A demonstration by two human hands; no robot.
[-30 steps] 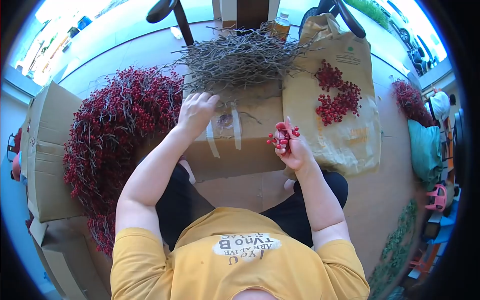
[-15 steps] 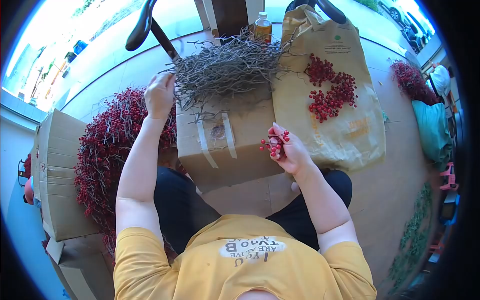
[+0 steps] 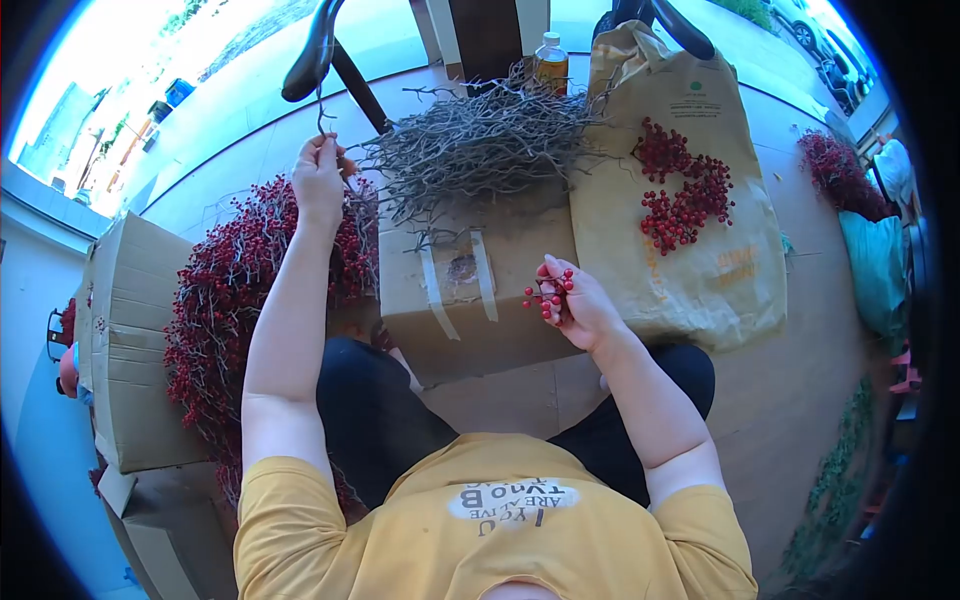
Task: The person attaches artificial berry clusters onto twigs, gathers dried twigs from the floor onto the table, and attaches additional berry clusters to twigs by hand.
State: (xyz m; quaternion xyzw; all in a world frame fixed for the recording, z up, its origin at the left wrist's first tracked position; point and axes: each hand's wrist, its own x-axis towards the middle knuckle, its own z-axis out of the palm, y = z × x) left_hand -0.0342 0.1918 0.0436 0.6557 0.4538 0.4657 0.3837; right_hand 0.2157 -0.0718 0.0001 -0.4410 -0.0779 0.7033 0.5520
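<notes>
My left hand (image 3: pixel 318 178) is raised at the left edge of the grey twig pile (image 3: pixel 480 145), pinching a thin grey twig (image 3: pixel 322 112) that points upward. Closed around a small sprig of red berries (image 3: pixel 549 296), my right hand (image 3: pixel 580 310) is just in front of the right side of the cardboard box (image 3: pixel 520 250). The twig pile lies on top of that box. Several bunches of red berries (image 3: pixel 686 190) rest on the tan paper bag (image 3: pixel 725 285) to the right. A large heap of red-berried branches (image 3: pixel 240 290) is at the left, below my left hand.
Another cardboard box (image 3: pixel 150 350) stands at the far left. A bottle of amber liquid (image 3: pixel 551 65) is behind the twigs, near dark chair legs (image 3: pixel 355 85). Green foliage (image 3: pixel 838 470), a green sack (image 3: pixel 875 270) and more red-berried branches (image 3: pixel 835 170) are at the right.
My left hand has moved left from the front of the twig pile and now holds a twig upright. My right hand keeps its berry sprig. The camera view has shifted slightly.
</notes>
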